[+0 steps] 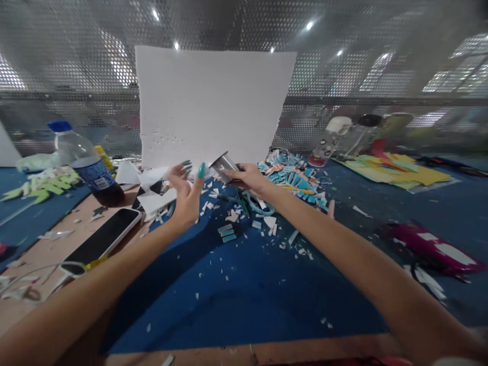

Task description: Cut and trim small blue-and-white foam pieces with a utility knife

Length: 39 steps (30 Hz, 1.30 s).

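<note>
My right hand (pixel 249 179) is wrapped round a small metal cup (pixel 226 163), tilted with its wide rim toward the upper left. To its left, my left hand (pixel 186 195) holds nothing, fingers apart, with long green nails. Behind both hands stands a large white foam board (pixel 213 101), pitted at its lower left. White paper or foam pieces (pixel 154 195) lie beside the left hand. Under the right forearm are scissors with pale blue handles (pixel 259 204), partly hidden. Many small blue and white cut strips (pixel 293 175) are heaped behind the right hand.
On the left are a cola bottle (pixel 93 168), a phone (pixel 104 236) with a cable, and green strips (pixel 41 185). At right stand clear bottles (pixel 330 142) near yellow sheets (pixel 412 170) and a purple packet (pixel 434 249). Scraps dot the blue mat (pixel 244 295).
</note>
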Motion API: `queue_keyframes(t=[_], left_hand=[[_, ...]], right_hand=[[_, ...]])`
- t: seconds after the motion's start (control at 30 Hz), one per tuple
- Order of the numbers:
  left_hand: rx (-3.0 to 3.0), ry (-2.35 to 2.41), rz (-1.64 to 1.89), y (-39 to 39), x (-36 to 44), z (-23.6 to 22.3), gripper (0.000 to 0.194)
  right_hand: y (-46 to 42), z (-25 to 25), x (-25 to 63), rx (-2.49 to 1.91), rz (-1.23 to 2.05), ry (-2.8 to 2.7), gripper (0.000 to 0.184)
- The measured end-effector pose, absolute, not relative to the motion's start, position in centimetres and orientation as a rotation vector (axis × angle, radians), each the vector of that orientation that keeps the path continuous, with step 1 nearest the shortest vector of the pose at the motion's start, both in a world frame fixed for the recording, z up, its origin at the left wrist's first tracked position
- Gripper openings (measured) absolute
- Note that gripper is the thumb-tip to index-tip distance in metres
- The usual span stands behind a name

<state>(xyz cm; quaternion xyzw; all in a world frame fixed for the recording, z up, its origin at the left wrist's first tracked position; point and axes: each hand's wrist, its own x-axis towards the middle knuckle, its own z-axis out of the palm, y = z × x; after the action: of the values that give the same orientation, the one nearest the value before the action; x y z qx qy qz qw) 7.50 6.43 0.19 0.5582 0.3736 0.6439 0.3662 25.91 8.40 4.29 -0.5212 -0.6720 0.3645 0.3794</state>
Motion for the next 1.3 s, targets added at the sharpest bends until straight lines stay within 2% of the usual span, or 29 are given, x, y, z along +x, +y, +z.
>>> queue_keyframes(t=[0.23,0.4,0.5,0.6,0.77,0.97,1.13,1.3], left_hand=[[1.519,0.482,0.720,8.5,8.5,0.4,0.066],[1.524,0.460,0.331,5.9,6.2,0.3,0.044],[1.508,0.493,0.332,4.7,5.2,0.2,0.050],[1.481,0.553,0.478,3.6,5.3,-0.5,0.052],[1.367,0.575,0.545,1.3,6.8,-0.4,0.077],[1.071,0.633,0.507,-0.7,7.2,1.4,0.056],[1.106,0.743,0.539,-0.1,7.2,1.2,0.054],[1.197,0.742,0.533,0.9,6.9,1.3,0.039]], right_hand=[[2.8,5.3,26.7,-1.046,1.221,-1.452,0.044],[1.2,3.3,27.1,-0.997,1.339,-1.325,0.042],[0.9,2.3,26.8,-0.976,1.372,-1.283,0.045],[0.6,1.5,26.3,-0.978,1.353,-1.271,0.047],[-0.8,1.2,25.1,-1.041,1.173,-1.279,0.047],[-2.4,0.9,24.3,-1.046,0.842,-1.531,0.050],[-2.3,0.4,24.4,-1.031,0.750,-1.497,0.049],[-1.7,1.3,25.1,-1.083,0.671,-1.426,0.045]])
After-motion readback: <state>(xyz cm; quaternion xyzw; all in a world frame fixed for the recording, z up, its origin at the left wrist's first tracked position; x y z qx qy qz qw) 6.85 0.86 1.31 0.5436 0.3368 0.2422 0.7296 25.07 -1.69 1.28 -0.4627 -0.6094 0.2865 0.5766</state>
